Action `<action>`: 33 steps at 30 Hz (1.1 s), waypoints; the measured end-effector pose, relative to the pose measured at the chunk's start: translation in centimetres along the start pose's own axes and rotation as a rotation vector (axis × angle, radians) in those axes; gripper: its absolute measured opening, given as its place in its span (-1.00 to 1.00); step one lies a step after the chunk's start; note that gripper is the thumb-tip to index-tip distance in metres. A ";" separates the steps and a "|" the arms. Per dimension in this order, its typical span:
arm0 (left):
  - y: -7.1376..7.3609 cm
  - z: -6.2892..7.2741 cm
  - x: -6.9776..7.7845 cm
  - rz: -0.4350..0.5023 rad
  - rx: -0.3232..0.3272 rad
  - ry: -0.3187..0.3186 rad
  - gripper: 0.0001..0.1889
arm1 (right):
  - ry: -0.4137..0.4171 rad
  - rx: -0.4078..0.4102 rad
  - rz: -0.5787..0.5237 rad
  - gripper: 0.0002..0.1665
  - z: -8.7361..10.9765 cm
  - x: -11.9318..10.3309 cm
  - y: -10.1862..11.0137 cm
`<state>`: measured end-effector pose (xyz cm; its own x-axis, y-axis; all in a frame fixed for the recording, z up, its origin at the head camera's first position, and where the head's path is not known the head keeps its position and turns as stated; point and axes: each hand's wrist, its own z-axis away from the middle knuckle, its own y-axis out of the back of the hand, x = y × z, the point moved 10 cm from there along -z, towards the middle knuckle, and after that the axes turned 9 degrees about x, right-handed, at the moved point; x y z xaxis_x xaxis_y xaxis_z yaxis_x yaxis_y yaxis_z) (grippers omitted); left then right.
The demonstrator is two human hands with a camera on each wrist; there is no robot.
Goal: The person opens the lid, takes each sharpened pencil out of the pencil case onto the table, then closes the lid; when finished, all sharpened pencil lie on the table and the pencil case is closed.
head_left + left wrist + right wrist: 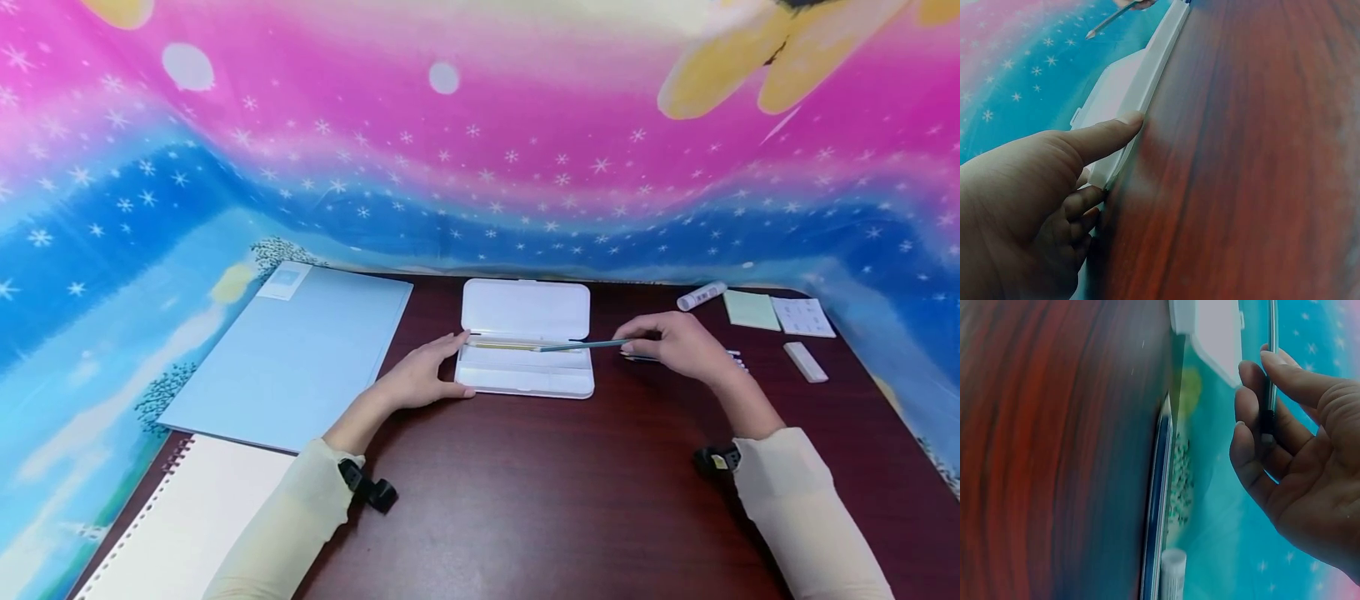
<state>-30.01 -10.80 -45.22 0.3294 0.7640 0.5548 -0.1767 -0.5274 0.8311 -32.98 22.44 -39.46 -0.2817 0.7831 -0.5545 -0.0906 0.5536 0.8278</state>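
A white pencil case (525, 383) lies on the table with its lid (525, 308) raised at the back. My left hand (416, 375) holds its left end, the thumb (1113, 134) along the front edge and the other fingers farther back. Between thumb and fingers, my right hand (678, 346) pinches a teal pencil (581, 345) near its blunt end, the sharpened tip over the case. A yellowish pencil (498, 347) rests in the case's back compartment. Below the right hand, dark pencils (1158, 469) lie on the table, partly hidden in the head view.
At the back right are a glue stick (701, 296), a green note pad (752, 310), a patterned note pad (802, 317) and a white eraser (806, 362). A light blue folder (300, 358) and a spiral notebook (195, 508) lie left. A printed cloth (480, 167) hangs behind the table.
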 end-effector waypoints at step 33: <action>-0.1 -0.1 -0.3 0.002 -0.002 0.008 0.04 | -0.176 0.066 0.043 -0.61 4.4 9.0 4.8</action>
<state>-30.14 -10.92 -45.43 0.3219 0.7657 0.5569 -0.1795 -0.5282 0.8299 -31.74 33.44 -40.82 -0.1124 0.8404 -0.5302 -0.0177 0.5318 0.8467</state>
